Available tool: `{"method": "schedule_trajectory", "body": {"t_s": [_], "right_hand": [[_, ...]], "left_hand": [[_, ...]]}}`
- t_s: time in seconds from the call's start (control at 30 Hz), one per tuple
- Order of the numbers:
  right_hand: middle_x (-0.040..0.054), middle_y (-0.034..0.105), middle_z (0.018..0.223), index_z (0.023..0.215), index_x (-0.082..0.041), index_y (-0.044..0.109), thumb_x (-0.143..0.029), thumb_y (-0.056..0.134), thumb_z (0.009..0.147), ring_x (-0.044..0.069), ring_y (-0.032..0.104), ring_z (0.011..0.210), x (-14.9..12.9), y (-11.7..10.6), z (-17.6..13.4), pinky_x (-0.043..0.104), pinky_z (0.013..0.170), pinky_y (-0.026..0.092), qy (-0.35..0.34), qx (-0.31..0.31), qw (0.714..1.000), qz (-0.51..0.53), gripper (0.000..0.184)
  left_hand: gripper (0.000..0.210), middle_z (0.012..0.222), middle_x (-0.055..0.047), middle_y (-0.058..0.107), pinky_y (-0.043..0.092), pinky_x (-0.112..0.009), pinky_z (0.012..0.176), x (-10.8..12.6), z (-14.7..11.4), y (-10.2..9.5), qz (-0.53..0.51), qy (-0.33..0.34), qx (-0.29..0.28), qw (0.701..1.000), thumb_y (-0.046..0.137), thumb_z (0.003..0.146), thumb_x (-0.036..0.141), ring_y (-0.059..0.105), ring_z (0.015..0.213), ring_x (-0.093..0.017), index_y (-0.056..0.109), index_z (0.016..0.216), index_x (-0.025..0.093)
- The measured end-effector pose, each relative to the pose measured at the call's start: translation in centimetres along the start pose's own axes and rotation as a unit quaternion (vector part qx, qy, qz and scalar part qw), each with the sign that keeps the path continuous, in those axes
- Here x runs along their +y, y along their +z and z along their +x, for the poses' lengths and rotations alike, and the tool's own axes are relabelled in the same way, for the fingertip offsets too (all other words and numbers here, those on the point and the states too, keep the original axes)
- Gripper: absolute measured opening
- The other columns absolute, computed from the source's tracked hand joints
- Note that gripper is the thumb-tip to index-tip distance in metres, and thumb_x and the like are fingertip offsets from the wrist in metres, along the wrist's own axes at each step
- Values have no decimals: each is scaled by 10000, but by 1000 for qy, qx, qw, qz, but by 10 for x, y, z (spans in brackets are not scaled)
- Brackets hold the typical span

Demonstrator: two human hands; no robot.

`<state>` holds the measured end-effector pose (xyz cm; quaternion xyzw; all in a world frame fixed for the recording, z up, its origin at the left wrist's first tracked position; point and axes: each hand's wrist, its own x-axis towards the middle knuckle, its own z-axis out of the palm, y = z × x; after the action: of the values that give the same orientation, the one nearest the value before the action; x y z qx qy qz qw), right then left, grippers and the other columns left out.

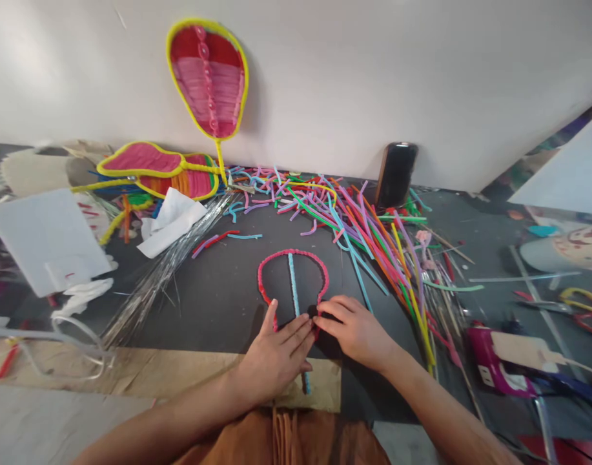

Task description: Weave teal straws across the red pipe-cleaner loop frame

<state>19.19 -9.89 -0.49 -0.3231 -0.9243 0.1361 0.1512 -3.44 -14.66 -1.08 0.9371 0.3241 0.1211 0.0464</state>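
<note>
On the dark table lies a rounded frame (292, 251) wrapped in pinkish-red pipe cleaner. A light blue wrapped stem (294, 284) runs down its middle and shows again below my left hand. My left hand (279, 352) rests flat across the frame's lower part, fingers stretched out and thumb pointing up beside the left side. My right hand (356, 329) has its fingertips pinched on the frame's lower right side, touching near the left fingertips. The frame's bottom is mostly hidden under my hands.
Loose coloured pipe cleaners (358, 226) spread behind and to the right, near a phone (397, 174) leaning on the wall. Silvery wires (164, 271), white card (46, 242) and yellow-edged pink shapes (208, 84) are at left. Scissors (547, 305) and a magenta device (499, 361) lie right.
</note>
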Motion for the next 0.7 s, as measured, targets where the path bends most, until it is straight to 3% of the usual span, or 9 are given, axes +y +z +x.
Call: {"method": "schedule_trajectory", "body": {"t_s": [0.23, 0.37, 0.43, 0.53, 0.6, 0.7], "right_hand": [[73, 632, 1043, 1046, -191, 658, -86, 467, 857, 223, 493, 957, -6, 2, -6, 373, 831, 479, 9, 16, 1000, -13, 289], [82, 615, 1084, 1110, -196, 632, -55, 415, 866, 211, 499, 984, -5, -1, -10, 368, 845, 496, 19, 43, 999, 12, 356], [89, 603, 1107, 1167, -185, 596, -31, 392, 864, 200, 500, 1016, -8, -2, -14, 357, 858, 501, 36, 65, 997, 36, 397], [90, 604, 1108, 1238, -181, 539, -27, 389, 864, 199, 501, 1050, -17, -1, -20, 367, 879, 501, 68, 97, 992, 42, 432], [94, 607, 1117, 1268, -172, 515, -28, 381, 860, 210, 496, 1067, -25, 4, -23, 384, 898, 494, 72, 99, 992, 16, 454], [118, 591, 1174, 1287, -133, 503, -15, 364, 830, 234, 476, 1099, -36, 13, -24, 411, 926, 473, 86, 79, 992, -45, 492]], "left_hand": [[441, 1314, -90, 548, -162, -625, 1069, 3, 1, 2, -10, -4, 5, 1000, 383, 938, 426, 425, 1277, -208, 488, 1268, 153], [382, 1291, -66, 572, -139, -600, 1086, -7, 2, -11, -21, -1, 42, 999, 424, 931, 392, 448, 1261, -197, 518, 1242, 191], [297, 1255, -28, 604, -107, -585, 1101, -22, -1, -26, -15, -62, 80, 995, 443, 932, 308, 472, 1242, -188, 553, 1200, 242], [301, 1165, -13, 661, -13, -571, 1118, -48, -9, -49, 39, -228, 126, 965, 433, 903, 135, 489, 1229, -208, 608, 1120, 248], [330, 1133, -27, 675, 36, -565, 1119, -59, -16, -57, 54, -270, 119, 954, 409, 886, 89, 495, 1224, -222, 626, 1090, 230], [334, 1170, -37, 656, 37, -560, 1119, -62, -22, -55, 43, -268, 73, 960, 404, 890, 112, 484, 1235, -230, 615, 1120, 231]]}}
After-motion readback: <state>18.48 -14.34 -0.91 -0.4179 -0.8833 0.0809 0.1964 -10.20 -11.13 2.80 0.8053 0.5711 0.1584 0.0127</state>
